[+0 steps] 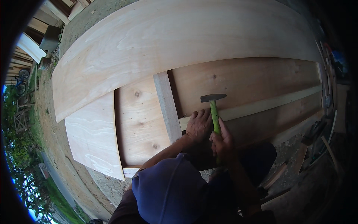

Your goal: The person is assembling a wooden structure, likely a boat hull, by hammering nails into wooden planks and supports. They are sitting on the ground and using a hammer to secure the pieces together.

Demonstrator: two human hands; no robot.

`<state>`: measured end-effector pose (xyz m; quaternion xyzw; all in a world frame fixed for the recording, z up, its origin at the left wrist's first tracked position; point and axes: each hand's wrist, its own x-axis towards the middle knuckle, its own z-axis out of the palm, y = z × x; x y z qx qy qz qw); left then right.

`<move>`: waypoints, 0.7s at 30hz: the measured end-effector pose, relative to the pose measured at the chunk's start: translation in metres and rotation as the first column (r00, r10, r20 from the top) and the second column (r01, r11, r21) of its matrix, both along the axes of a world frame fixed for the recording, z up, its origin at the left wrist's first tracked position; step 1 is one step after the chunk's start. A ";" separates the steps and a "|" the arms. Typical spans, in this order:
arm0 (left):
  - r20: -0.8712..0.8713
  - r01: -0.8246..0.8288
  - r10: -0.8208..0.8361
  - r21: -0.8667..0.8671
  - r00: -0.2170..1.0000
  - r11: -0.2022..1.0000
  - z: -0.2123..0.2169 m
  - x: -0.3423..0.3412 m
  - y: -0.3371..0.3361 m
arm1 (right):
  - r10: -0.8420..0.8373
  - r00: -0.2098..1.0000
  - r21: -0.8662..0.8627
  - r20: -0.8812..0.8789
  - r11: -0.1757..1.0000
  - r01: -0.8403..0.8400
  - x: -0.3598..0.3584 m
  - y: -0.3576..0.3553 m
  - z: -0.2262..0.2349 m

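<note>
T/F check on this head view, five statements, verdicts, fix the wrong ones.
1. The right hand holds a hammer. True.
2. The hammer's handle is red. False: it is green.
3. The left hand also grips the hammer. False: it lies over the pale wood strip.
4. A large plywood sheet lies beyond both hands. True.
5. A bicycle shows at the picture's right. False: it is at the left.

Plywood [186,37], a hammer [214,110] and, dimly, apparent offcuts [275,176] show an outdoor carpentry workshop.
</note>
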<state>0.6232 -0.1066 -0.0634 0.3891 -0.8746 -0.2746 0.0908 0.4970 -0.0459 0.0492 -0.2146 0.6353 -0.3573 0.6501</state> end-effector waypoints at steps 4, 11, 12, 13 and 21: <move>-0.025 -0.015 0.015 -0.013 1.000 1.000 0.006 0.002 0.002 | 0.040 0.977 -0.054 -0.209 0.997 -0.053 -0.005 0.006 -0.008; 0.003 0.012 -0.013 0.087 1.000 0.996 0.023 -0.002 -0.004 | 0.041 0.906 -0.110 -0.422 0.989 -0.096 -0.026 0.007 -0.024; 0.018 0.022 -0.024 0.086 1.000 0.996 0.024 -0.002 -0.007 | 0.060 0.883 -0.107 -0.466 0.987 -0.124 -0.029 0.004 -0.021; 0.005 0.016 -0.016 0.055 1.000 0.998 0.024 -0.001 -0.007 | 0.078 0.857 -0.103 -0.510 0.983 -0.151 -0.031 0.003 -0.020; 0.089 -0.041 0.053 -0.130 0.995 0.991 0.004 0.009 0.025 | -0.030 0.994 0.006 0.106 1.000 0.029 -0.005 -0.002 0.006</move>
